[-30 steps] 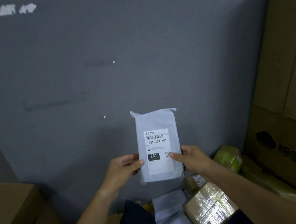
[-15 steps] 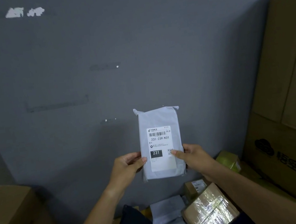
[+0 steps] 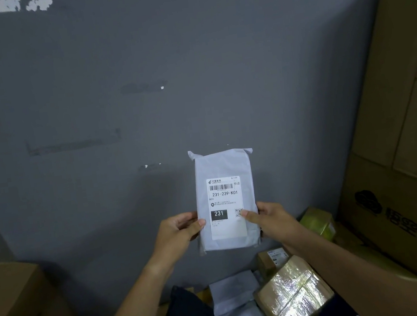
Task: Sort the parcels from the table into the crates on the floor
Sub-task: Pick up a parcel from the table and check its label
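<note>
A grey parcel [image 3: 225, 200] is held upright in the air before the wall [image 3: 139, 87], pinched at its lower edges by the left hand [image 3: 177, 232] and the right hand [image 3: 269, 218]. The label [image 3: 226, 207] is turned to the camera, probably so that the code 231 can be read and the crate chosen. Other parcels [image 3: 294, 295] are left below on the surface.

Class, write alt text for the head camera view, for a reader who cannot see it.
Two hands, left and right, hold a white mailer parcel upright before a grey wall, its label reading 231-239-K01. Below lie more parcels, including a taped cardboard box.
</note>
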Tool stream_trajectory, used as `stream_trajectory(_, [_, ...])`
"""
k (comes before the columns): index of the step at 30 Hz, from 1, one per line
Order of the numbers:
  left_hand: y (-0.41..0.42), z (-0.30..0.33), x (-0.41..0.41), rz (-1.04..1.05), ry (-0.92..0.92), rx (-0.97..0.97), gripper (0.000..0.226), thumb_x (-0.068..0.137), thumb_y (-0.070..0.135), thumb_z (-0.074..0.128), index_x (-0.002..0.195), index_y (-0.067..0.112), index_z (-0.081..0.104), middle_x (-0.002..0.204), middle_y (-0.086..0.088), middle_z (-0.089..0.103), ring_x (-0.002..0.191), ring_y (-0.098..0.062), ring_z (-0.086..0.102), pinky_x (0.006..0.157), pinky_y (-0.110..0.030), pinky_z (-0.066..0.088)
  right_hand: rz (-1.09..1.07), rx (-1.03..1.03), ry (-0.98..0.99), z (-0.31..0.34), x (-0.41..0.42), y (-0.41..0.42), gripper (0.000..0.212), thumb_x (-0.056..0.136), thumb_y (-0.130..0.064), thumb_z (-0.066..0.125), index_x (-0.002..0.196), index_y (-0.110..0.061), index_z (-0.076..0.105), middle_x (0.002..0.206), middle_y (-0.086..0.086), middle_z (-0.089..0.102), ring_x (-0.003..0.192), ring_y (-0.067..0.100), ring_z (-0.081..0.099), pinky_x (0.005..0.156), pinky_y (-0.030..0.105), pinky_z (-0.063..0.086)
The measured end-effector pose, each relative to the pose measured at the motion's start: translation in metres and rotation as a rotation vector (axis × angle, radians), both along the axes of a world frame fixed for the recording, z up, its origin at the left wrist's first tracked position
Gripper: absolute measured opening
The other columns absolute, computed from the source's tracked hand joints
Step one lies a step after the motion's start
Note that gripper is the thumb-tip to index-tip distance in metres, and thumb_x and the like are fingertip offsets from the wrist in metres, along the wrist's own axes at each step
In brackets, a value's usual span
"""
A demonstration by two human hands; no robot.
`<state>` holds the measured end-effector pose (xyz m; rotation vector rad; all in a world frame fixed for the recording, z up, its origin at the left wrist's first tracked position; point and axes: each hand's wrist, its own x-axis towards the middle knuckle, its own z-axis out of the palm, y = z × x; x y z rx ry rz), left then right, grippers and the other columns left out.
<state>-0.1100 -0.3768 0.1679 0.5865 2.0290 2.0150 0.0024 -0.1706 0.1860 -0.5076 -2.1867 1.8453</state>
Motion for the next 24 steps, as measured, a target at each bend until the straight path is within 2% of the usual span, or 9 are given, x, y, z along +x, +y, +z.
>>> stream_trajectory(6, [0.020, 0.002, 0.007, -0.065, -0.007, -0.002, 0.020, 0.087, 0.005, 0.074, 0.105, 0.012, 0.074, 0.085, 0.008, 0.079, 0.076, 0.000, 0.072, 0.065, -0.013, 0.054, -0.070, 0.020, -0.022, -0.001, 0.017, 0.013, 0.020, 0.097, -0.029, 0.066, 0.114, -0.018, 0.069, 0.107, -0.002, 0.076, 0.091, 0.020, 0.075, 0.078, 0.047, 0.064])
stream_trajectory(9, [0.038, 0.005, 0.018, -0.106, -0.018, 0.005, 0.020, 0.087, 0.003, 0.074, 0.106, 0.010, 0.073, 0.088, 0.004, 0.078, 0.074, 0.000, 0.072, 0.065, -0.013, 0.054, -0.126, 0.017, -0.012, 0.000, 0.037, 0.023, 0.019, 0.097, -0.029, 0.065, 0.113, -0.019, 0.068, 0.102, -0.006, 0.076, 0.084, 0.014, 0.075, 0.067, 0.033, 0.063])
stream_trajectory(11, [0.054, 0.007, 0.029, -0.155, -0.017, 0.003, 0.020, 0.087, 0.004, 0.074, 0.105, 0.012, 0.073, 0.091, 0.003, 0.077, 0.075, -0.001, 0.072, 0.067, -0.013, 0.055, -0.162, 0.006, 0.003, 0.003, 0.058, 0.033, 0.020, 0.098, -0.028, 0.065, 0.114, -0.017, 0.068, 0.102, -0.007, 0.075, 0.084, 0.012, 0.075, 0.066, 0.029, 0.061])
stream_trajectory(14, [0.084, 0.009, 0.053, -0.232, -0.019, 0.008, 0.020, 0.086, 0.005, 0.075, 0.103, 0.015, 0.073, 0.089, 0.006, 0.077, 0.079, -0.004, 0.072, 0.073, -0.017, 0.057, -0.240, 0.014, 0.007, 0.007, 0.098, 0.051, 0.027, 0.098, -0.028, 0.065, 0.120, -0.012, 0.068, 0.110, 0.001, 0.075, 0.095, 0.021, 0.074, 0.066, 0.034, 0.062])
stream_trajectory(16, [0.108, 0.010, 0.075, -0.287, -0.032, 0.017, 0.020, 0.086, 0.004, 0.075, 0.104, 0.014, 0.073, 0.089, 0.004, 0.077, 0.082, -0.008, 0.071, 0.079, -0.022, 0.058, -0.305, 0.026, 0.015, 0.011, 0.130, 0.064, 0.025, 0.098, -0.027, 0.066, 0.117, -0.012, 0.070, 0.107, 0.004, 0.076, 0.093, 0.027, 0.074, 0.066, 0.042, 0.063])
stream_trajectory(18, [0.132, 0.012, 0.101, -0.363, -0.033, 0.015, 0.022, 0.086, 0.004, 0.074, 0.106, 0.012, 0.072, 0.092, 0.000, 0.077, 0.082, -0.008, 0.071, 0.076, -0.021, 0.058, -0.364, 0.025, 0.018, 0.014, 0.169, 0.076, 0.017, 0.098, -0.027, 0.066, 0.110, -0.017, 0.072, 0.103, 0.004, 0.077, 0.090, 0.028, 0.075, 0.071, 0.048, 0.064])
stream_trajectory(21, [0.167, 0.014, 0.150, -0.483, -0.036, 0.012, 0.025, 0.086, 0.003, 0.074, 0.111, 0.006, 0.071, 0.097, -0.005, 0.078, 0.087, -0.014, 0.073, 0.080, -0.026, 0.058, -0.476, 0.052, 0.011, 0.015, 0.234, 0.091, 0.015, 0.097, -0.029, 0.067, 0.107, -0.019, 0.073, 0.100, 0.001, 0.078, 0.086, 0.022, 0.076, 0.071, 0.044, 0.064])
stream_trajectory(24, [0.198, 0.014, 0.209, -0.603, -0.017, -0.005, 0.024, 0.087, 0.002, 0.073, 0.111, 0.005, 0.072, 0.096, -0.005, 0.079, 0.090, -0.016, 0.073, 0.081, -0.028, 0.059, -0.604, 0.083, 0.010, 0.014, 0.307, 0.100, 0.018, 0.098, -0.027, 0.067, 0.109, -0.016, 0.074, 0.104, 0.003, 0.078, 0.091, 0.022, 0.075, 0.073, 0.043, 0.063])
